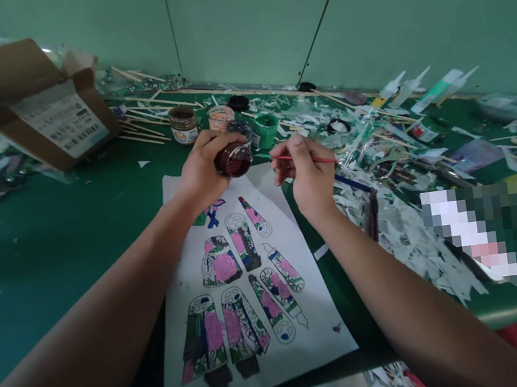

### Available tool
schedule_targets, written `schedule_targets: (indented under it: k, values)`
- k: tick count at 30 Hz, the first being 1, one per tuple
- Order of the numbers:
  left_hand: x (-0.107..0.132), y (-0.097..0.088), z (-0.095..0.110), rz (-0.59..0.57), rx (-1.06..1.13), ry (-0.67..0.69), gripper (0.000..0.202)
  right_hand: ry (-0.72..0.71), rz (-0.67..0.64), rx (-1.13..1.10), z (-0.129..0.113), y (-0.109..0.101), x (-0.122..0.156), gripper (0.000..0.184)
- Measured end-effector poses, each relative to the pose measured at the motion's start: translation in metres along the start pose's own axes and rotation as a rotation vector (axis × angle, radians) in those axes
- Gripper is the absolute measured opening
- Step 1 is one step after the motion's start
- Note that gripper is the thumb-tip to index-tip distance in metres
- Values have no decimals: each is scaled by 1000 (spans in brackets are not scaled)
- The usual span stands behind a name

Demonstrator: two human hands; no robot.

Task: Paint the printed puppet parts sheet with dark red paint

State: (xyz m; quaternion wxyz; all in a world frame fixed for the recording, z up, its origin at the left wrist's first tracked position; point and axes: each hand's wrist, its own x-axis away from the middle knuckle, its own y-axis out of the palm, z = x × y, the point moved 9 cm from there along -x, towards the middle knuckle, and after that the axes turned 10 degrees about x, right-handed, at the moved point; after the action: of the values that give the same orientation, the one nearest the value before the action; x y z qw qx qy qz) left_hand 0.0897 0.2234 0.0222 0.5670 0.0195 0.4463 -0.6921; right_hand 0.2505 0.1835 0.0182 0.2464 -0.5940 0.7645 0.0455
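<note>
My left hand [203, 169] is wrapped round a small open jar of dark red paint [234, 159], tilted toward me above the top of a white sheet [305, 344]. The sheet carries printed shapes partly coloured in pink, green and blue. My right hand [305, 172] pinches a thin red-handled paintbrush [318, 160] just right of the jar; the brush end near the jar is hidden by my fingers.
Several small paint jars stand behind my hands, among them a brown one [183, 124], a pink one [221, 116] and a green one [265, 128]. A cardboard box [35, 101] sits at the far left. Paper scraps [410, 238], wooden sticks [145, 135] and syringes [438, 88] litter the green table [56, 231].
</note>
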Motion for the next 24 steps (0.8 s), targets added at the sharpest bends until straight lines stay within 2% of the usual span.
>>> schedule_targets:
  k: [8,10,12,15,17,20,22,24]
  values:
    - [1,-3,0,19,-31,-65,52,-103,-180,92,-12,20,9,37]
    - [2,-3,-2,25,-21,-88,54,-131,-184,80,-14,20,8,35]
    - [2,-4,-3,36,-17,-98,56,-131,-134,43,-13,14,5,38]
    - [3,-4,-4,37,-38,-91,61,-49,-55,-25,-4,6,1,44]
    - [3,-3,-6,33,-51,-104,63,37,-56,-72,5,8,0,50]
    - [3,-1,-13,17,-59,-171,65,144,-165,-97,15,22,4,53]
    - [3,0,-16,5,-72,-212,65,157,-240,-64,18,31,7,50]
    - [3,0,-16,3,-84,-221,62,148,-260,-29,20,35,8,47]
